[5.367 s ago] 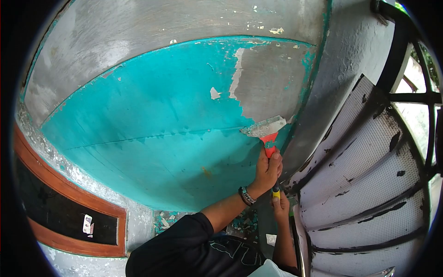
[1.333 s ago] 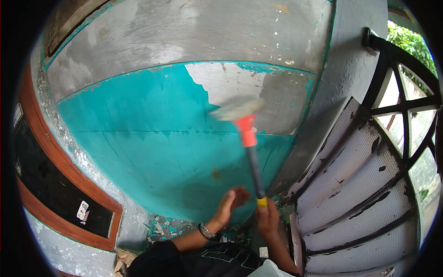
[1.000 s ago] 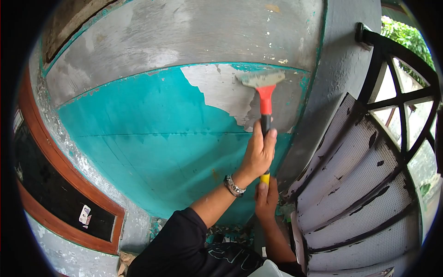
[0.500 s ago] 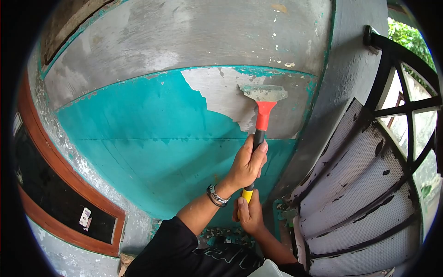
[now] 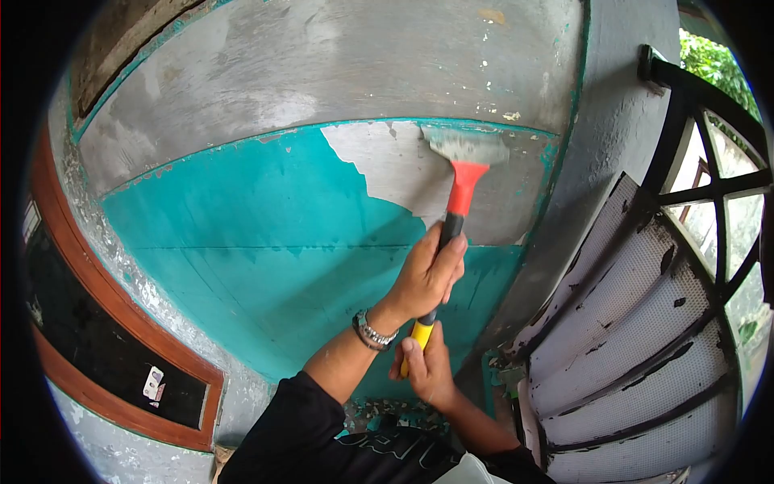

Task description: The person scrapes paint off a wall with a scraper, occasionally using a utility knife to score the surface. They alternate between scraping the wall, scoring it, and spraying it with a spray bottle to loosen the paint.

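Note:
A long-handled scraper [image 5: 469, 181] with a red head, a wide metal blade and a black and yellow handle leans up against the wall. My left hand [image 5: 427, 274], with a bracelet at its wrist, is wrapped round the black part of the handle. Lower down, my right hand [image 5: 427, 367] grips the yellow end. The blade, slightly blurred, lies over the bare grey patch [image 5: 387, 165] just below the ridge line. Teal paint [image 5: 258, 202] covers the wall to the left of and below that patch, with a ragged edge between them.
A wood-framed dark window [image 5: 113, 363] is at the lower left. On the right a grey pillar [image 5: 613, 105] stands beside a black metal gate [image 5: 701, 194] with mesh panels [image 5: 645, 323]. Paint flakes [image 5: 387, 410] lie below my forearms. Bare grey wall [image 5: 322, 64] spans the top.
The scraper blade has moved slightly up and to the right along the wall. Both hands have shifted a little up with the handle, which now tilts more.

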Motion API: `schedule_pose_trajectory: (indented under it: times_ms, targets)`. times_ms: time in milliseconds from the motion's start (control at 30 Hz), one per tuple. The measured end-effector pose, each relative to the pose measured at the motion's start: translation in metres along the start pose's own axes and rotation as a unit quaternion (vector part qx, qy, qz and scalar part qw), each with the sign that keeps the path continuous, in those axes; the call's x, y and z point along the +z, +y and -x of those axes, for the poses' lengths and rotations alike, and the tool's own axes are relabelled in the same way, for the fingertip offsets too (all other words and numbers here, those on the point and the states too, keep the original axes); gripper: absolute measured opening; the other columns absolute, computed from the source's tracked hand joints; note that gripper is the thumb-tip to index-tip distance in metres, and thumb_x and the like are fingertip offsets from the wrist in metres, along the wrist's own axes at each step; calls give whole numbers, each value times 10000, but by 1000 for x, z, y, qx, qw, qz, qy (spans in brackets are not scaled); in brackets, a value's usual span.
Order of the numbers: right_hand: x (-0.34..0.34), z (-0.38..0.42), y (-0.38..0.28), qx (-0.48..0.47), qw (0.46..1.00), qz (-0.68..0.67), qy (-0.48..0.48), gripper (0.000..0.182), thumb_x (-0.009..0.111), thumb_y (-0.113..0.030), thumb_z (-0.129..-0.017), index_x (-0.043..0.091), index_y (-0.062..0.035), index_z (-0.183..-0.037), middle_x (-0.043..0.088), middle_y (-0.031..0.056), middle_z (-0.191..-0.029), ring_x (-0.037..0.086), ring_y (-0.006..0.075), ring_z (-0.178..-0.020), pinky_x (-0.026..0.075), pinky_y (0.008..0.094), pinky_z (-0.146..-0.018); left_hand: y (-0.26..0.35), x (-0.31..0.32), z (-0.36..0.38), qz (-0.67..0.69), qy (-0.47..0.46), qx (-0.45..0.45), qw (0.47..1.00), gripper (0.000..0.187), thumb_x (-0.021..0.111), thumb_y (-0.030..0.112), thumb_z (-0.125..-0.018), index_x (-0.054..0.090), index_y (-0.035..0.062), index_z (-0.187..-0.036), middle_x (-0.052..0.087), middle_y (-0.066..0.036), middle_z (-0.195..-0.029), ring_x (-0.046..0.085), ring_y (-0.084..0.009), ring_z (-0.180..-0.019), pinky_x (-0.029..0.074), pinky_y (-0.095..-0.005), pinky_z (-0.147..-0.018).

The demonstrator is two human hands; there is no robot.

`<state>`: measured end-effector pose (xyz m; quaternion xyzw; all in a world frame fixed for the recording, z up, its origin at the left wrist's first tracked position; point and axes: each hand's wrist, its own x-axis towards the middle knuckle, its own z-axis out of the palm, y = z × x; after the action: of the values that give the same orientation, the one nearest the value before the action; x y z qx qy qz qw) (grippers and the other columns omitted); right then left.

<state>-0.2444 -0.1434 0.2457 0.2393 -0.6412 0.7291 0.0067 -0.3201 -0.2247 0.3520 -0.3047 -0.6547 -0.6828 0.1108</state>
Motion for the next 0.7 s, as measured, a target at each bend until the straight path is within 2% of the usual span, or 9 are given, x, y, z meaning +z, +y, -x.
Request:
schedule_pose_trajectory:
  times_ms: [167, 233, 300, 367, 433, 500, 567, 700]
  targets:
    - [14, -3, 10, 24, 1000, -20, 2, 232, 464, -188, -1006, 316, -10, -1000, 588, 85, -668, 623, 167, -526, 493, 289, -481, -7, -9, 5, 18, -23, -31, 999, 296, 402, 319, -1037, 467, 31, -1013, 446, 3, -582, 393, -52, -412, 346, -209, -389]
    - [16, -13, 3, -8, 1000, 3, 0, 238, 460, -191, -1007, 320, 1, -1024, 589, 81, -665, 635, 175, -538, 501, 294, -490, -5, -13, -2, -4, -21, -15, 1000, 296, 404, 323, -1036, 462, 33, -1027, 435, 7, -567, 391, -54, -408, 344, -207, -393]
    - [12, -5, 7, 8, 1000, 29, -10, 250, 468, -193, -1005, 320, 6, -1036, 591, 84, -664, 641, 182, -545, 503, 299, -491, -5, -10, 4, -16, -25, -9, 1000, 300, 406, 328, -1036, 462, 33, -1024, 430, 11, -565, 393, -51, -414, 345, -206, -395]
    - [9, 0, 4, 35, 999, -17, -12, 262, 477, -205, -1003, 318, 2, -1025, 595, 86, -660, 637, 188, -539, 500, 304, -486, -8, -7, 7, 17, -23, -5, 1000, 303, 409, 329, -1036, 472, 34, -1002, 431, 11, -567, 398, -47, -419, 345, -205, -394]
    - [3, -17, 1, -6, 999, 30, -9, 250, 461, -209, -1007, 324, 0, -1025, 586, 82, -647, 636, 185, -535, 500, 303, -487, -5, -7, -3, 6, -20, -13, 1000, 302, 409, 325, -1037, 471, 33, -995, 430, 13, -569, 400, -45, -421, 347, -205, -393]
    - [-1, -21, -1, 1, 1000, 14, -4, 246, 464, -208, -1006, 331, -1, -1018, 584, 79, -630, 634, 185, -526, 498, 306, -484, -5, -6, -12, 7, -11, 15, 1000, 253, 451, 313, -1024, 445, 68, -961, 421, 27, -599, 398, -34, -438, 348, -207, -379]
    - [-4, -10, 2, 6, 1000, 19, -11, 252, 474, -212, -1005, 333, -3, -1015, 584, 85, -625, 633, 188, -521, 494, 310, -482, -4, -2, -3, 7, -8, -5, 1000, 247, 451, 304, -1024, 446, 65, -962, 421, 27, -604, 396, -36, -441, 348, -208, -380]
    - [-6, -17, -6, -5, 996, 82, -29, 261, 498, -217, -999, 344, -6, -1009, 588, 96, -619, 633, 198, -511, 490, 319, -484, -4, -6, 2, -5, 66, 20, 998, 292, 410, 317, -1034, 468, 34, -989, 441, 7, -578, 391, -43, -414, 333, -197, -392]
